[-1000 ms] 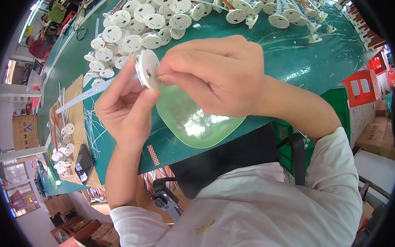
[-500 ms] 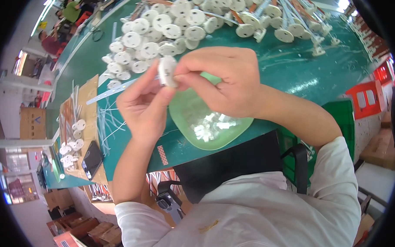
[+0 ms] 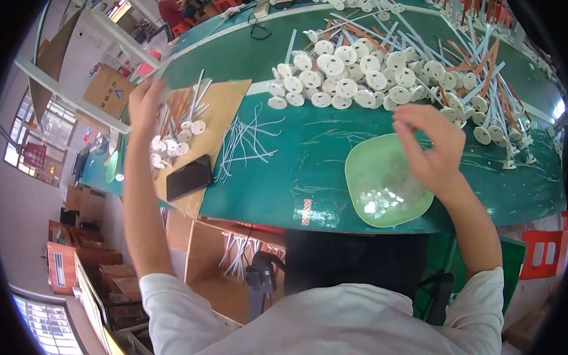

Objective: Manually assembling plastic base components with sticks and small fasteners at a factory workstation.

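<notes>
My left hand (image 3: 145, 106) is stretched out to the far left, above the strips lying on a cardboard sheet (image 3: 228, 95). Its fingers are curled closed, and a pale blur at their tips is too smeared to name. My right hand (image 3: 436, 148) hangs over the right side of a green bowl (image 3: 358, 159), fingers bent, with a gap between thumb and forefinger and nothing visible there. Small shiny white pieces (image 3: 385, 202) lie in the bowl. Below my left hand, several round white end pieces (image 3: 182, 136) sit on brown and silvery strips.
A large heap of white round pieces (image 3: 346, 87) with strips covers the green table's (image 3: 278, 190) far side. Thin white ties (image 3: 248, 138) lie beside a black phone (image 3: 189, 177). A red plastic crate (image 3: 543, 256) stands at the right. People sit far off.
My hands have parted: the left went far left, away from where it held a white round piece on a strip; the right moved over the bowl. The view has turned left.
</notes>
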The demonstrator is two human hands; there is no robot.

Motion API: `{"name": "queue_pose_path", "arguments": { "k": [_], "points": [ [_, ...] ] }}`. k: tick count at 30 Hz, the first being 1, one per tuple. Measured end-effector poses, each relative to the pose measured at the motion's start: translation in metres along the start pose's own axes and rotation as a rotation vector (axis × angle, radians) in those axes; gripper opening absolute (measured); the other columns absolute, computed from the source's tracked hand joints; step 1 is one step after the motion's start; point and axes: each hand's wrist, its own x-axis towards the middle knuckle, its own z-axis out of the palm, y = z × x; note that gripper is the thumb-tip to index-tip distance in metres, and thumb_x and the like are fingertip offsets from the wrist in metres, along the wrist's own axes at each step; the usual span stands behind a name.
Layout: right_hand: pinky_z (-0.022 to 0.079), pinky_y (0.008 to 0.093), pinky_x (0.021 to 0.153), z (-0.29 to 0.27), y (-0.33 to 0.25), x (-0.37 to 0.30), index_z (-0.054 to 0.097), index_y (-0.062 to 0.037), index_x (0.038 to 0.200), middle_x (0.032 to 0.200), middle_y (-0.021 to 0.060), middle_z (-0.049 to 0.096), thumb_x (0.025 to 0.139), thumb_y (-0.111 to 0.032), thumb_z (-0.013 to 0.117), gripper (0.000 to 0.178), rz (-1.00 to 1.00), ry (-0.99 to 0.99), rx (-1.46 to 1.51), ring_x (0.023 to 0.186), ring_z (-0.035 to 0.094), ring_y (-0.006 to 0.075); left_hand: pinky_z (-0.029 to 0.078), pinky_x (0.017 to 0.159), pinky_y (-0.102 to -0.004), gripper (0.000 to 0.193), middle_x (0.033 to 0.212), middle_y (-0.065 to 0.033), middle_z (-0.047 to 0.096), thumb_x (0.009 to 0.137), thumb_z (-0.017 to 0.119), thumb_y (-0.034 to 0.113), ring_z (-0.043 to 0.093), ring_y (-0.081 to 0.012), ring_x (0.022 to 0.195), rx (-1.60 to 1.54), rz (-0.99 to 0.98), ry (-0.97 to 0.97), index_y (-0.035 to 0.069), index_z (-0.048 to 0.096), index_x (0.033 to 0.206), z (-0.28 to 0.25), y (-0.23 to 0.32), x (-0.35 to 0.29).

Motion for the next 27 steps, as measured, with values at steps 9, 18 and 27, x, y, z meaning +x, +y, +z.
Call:
{"name": "queue_pose_path", "arguments": {
  "k": [9, 18, 27],
  "points": [
    [0.053, 0.0324, 0.062, 0.007, 0.006, 0.002, 0.067, -0.0006, 0.085, 0.090, 0.0124, 0.070, 0.069, 0.005, 0.074, 0.018, -0.217, -0.157, -0.045, 0.072, 0.067, 0.0261, 0.052, 0.084, -0.0435, 0.050, 0.114, -0.0189, 0.067, 0.078, 0.070, 0.030, 0.065, -0.0353, 0.101, 1.279, -0.043, -0.378, 0.008, 0.061, 0.121, -0.070, -0.082, 0.035],
    [0.053, 0.0334, 0.060, 0.010, 0.007, 0.002, 0.066, -0.0006, 0.083, 0.089, 0.0119, 0.069, 0.068, 0.005, 0.075, 0.019, -0.257, -0.220, -0.024, 0.072, 0.067, 0.0263, 0.052, 0.084, -0.0410, 0.041, 0.104, -0.0155, 0.069, 0.080, 0.068, 0.004, 0.066, -0.0356, 0.093, 0.172, 0.776, -0.419, 0.010, 0.063, 0.121, 0.157, 0.062, -0.016],
    [0.054, 0.0341, 0.060, 0.006, 0.015, 0.002, 0.067, -0.0006, 0.084, 0.088, 0.0112, 0.069, 0.069, 0.003, 0.075, 0.017, -0.297, -0.148, -0.012, 0.072, 0.067, 0.0270, 0.051, 0.072, -0.0353, 0.021, 0.088, -0.0075, 0.067, 0.075, 0.071, 0.003, 0.066, -0.0221, 0.084, 0.358, 0.719, -0.938, 0.003, 0.062, 0.094, 0.134, 0.104, 0.012]
  ]
}}
